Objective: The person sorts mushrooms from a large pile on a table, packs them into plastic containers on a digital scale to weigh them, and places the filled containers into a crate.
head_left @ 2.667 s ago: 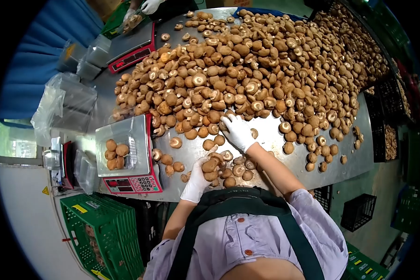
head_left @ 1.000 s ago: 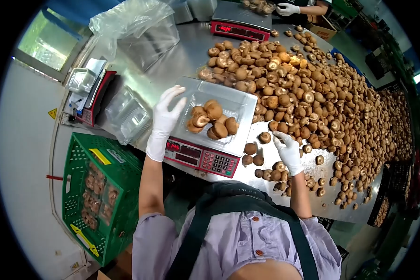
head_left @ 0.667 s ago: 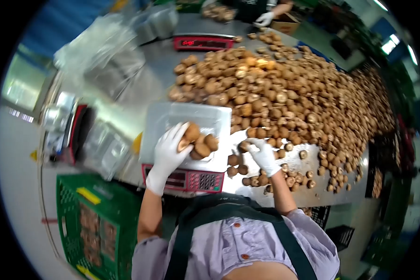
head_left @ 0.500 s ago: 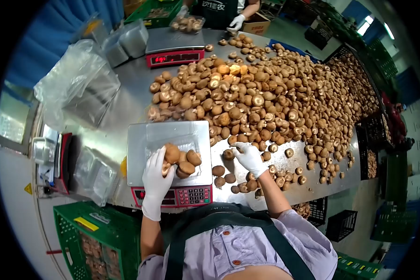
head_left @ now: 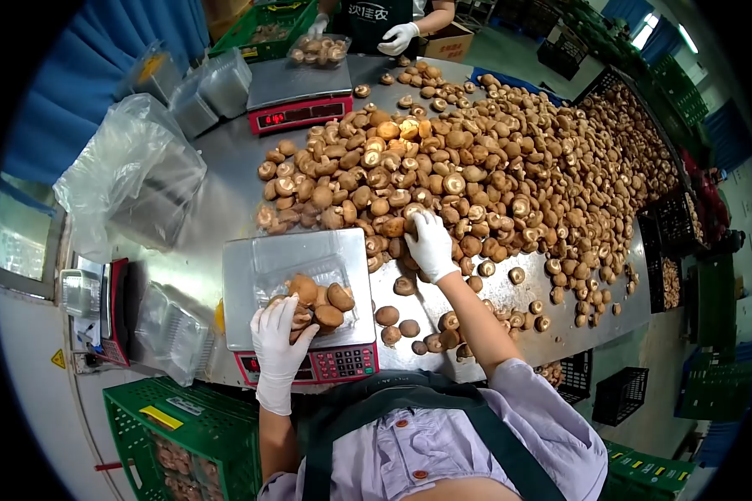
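My left hand [head_left: 280,342], in a white glove, is curled round mushrooms at the left side of a clear plastic tray [head_left: 332,269]. The tray rests on the metal plate of a red scale [head_left: 342,361], with several brown mushrooms [head_left: 329,316] in it. My right hand [head_left: 430,247], also gloved, reaches to the near edge of the big mushroom pile [head_left: 476,167], its fingers closed on a mushroom [head_left: 412,214]. A few loose mushrooms [head_left: 387,316] lie on the metal table between the scale and my right forearm.
Across the table a co-worker's gloved hands [head_left: 399,38] are near a second scale [head_left: 301,113] bearing a filled tray [head_left: 319,52]. Plastic bags [head_left: 121,167] and stacked trays [head_left: 171,330] lie at the left. Below stands a green crate [head_left: 184,417]; black crates [head_left: 620,395] are at the right.
My left hand has come from the scale's right-hand mushroom group on the table to the tray. My right hand has moved up to the pile from lower on the table. The view has shifted.
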Tool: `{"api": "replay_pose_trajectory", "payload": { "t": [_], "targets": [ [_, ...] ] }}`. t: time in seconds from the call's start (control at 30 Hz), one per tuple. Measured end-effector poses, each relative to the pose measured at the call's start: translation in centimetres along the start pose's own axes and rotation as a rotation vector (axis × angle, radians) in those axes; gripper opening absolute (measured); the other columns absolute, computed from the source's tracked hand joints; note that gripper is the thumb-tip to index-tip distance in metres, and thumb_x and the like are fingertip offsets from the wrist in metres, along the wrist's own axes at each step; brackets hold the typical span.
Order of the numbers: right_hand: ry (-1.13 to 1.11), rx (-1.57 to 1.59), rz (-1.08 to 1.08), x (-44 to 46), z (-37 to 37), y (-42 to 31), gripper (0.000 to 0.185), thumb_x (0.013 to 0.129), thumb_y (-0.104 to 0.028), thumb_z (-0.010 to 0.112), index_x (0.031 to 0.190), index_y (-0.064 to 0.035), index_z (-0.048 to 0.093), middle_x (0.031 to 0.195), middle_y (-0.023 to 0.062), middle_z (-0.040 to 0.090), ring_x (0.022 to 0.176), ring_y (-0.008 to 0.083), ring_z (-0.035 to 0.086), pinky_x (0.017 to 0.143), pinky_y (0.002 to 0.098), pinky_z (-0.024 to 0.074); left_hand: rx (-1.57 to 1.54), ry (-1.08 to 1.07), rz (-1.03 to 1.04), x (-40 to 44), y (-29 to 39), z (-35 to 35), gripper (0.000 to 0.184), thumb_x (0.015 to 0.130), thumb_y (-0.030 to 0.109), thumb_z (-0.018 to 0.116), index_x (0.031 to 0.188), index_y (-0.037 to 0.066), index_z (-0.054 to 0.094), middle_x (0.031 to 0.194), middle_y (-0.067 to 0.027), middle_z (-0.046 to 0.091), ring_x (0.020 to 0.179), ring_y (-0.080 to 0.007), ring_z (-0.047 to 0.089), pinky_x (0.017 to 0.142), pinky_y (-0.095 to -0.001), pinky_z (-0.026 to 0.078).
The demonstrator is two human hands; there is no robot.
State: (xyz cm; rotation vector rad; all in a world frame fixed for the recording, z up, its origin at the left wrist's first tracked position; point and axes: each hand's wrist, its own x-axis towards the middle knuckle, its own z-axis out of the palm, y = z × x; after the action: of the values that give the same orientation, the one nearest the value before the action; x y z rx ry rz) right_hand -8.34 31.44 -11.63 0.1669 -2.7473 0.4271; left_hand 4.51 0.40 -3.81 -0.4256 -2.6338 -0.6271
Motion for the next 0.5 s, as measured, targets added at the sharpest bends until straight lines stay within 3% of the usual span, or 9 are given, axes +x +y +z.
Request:
{"api": "replay_pose_trajectory", "payload": {
  "t": [0.07,0.13,0.2,0.3,0.4,0.47,0.5],
  "targets": [
    [0.018,0.1,0.004,-1.9,-0.3,0.5,0.026,0.075,-0.012,0.066,0.098,-0.0053,0.058,0.102,0.0129,0.061,0.094,0.0304,0.057,0.079,0.0388,0.0492,-0.006,-0.025,-0.01,-0.1,0.2,-0.1,0.051,0.07,0.017,0.077,0.117,0.006,0.058,0.105,-0.0069,0.062,0.104,-0.0251,0.056,0.095,-0.0427,0.037],
    [-0.237,0.162,0.041,-4.6,0.2,1.7,0.024,0.075,-0.01,0.063,0.098,-0.0072,0.059,0.1,0.011,0.06,0.096,0.0314,0.054,0.081,0.0407,0.0464,-0.047,0.008,0.035,-0.3,-0.3,0.1,0.048,0.07,0.015,0.076,0.114,0.006,0.06,0.103,-0.0075,0.063,0.101,-0.0255,0.057,0.093,-0.0418,0.039],
    [-0.035,0.047,-0.188,-7.2,0.7,2.2,0.014,0.076,-0.011,0.061,0.09,-0.0064,0.061,0.108,0.0116,0.061,0.107,0.0326,0.053,0.086,0.0424,0.0437,-0.087,0.053,0.081,-0.3,-0.3,0.3,0.044,0.069,0.013,0.076,0.11,0.005,0.062,0.1,-0.0082,0.063,0.099,-0.026,0.058,0.091,-0.0408,0.041],
    [-0.03,0.09,-0.188,-7.8,-0.9,1.7,0.011,0.076,-0.011,0.063,0.086,-0.0073,0.062,0.105,0.0112,0.063,0.109,0.0306,0.054,0.088,0.0425,0.0428,-0.128,0.095,0.132,-0.7,0.1,0.1,0.034,0.067,0.006,0.077,0.099,0.005,0.065,0.098,-0.0074,0.064,0.091,-0.0252,0.061,0.083,-0.0377,0.046],
    [0.02,0.319,0.051,-6.6,-1.7,1.4,0.011,0.076,-0.007,0.065,0.087,-0.008,0.063,0.092,0.0101,0.066,0.089,0.0296,0.061,0.076,0.0363,0.0501,-0.018,0.184,0.182,-1.0,0.0,0.3,0.031,0.066,0.007,0.077,0.095,0.005,0.065,0.098,-0.0068,0.064,0.092,-0.0253,0.061,0.081,-0.0372,0.046],
    [0.049,0.311,0.098,-4.2,-2.3,0.7,0.014,0.077,-0.007,0.063,0.091,-0.0087,0.063,0.091,0.0082,0.066,0.087,0.0298,0.059,0.075,0.039,0.0492,0.011,0.149,0.196,-0.8,0.1,0.0,0.03,0.067,0.008,0.077,0.094,0.006,0.065,0.099,-0.0062,0.063,0.093,-0.026,0.06,0.083,-0.0379,0.045],
    [0.178,0.308,0.015,-2.8,-2.3,0.3,0.02,0.077,-0.006,0.062,0.097,-0.0087,0.063,0.089,0.0092,0.065,0.087,0.0303,0.059,0.073,0.0396,0.0502,-0.041,0.082,0.172,-0.6,0.1,-0.3,0.029,0.068,0.009,0.076,0.094,0.007,0.066,0.1,-0.0059,0.063,0.094,-0.026,0.06,0.085,-0.0383,0.044]
  ]
}}
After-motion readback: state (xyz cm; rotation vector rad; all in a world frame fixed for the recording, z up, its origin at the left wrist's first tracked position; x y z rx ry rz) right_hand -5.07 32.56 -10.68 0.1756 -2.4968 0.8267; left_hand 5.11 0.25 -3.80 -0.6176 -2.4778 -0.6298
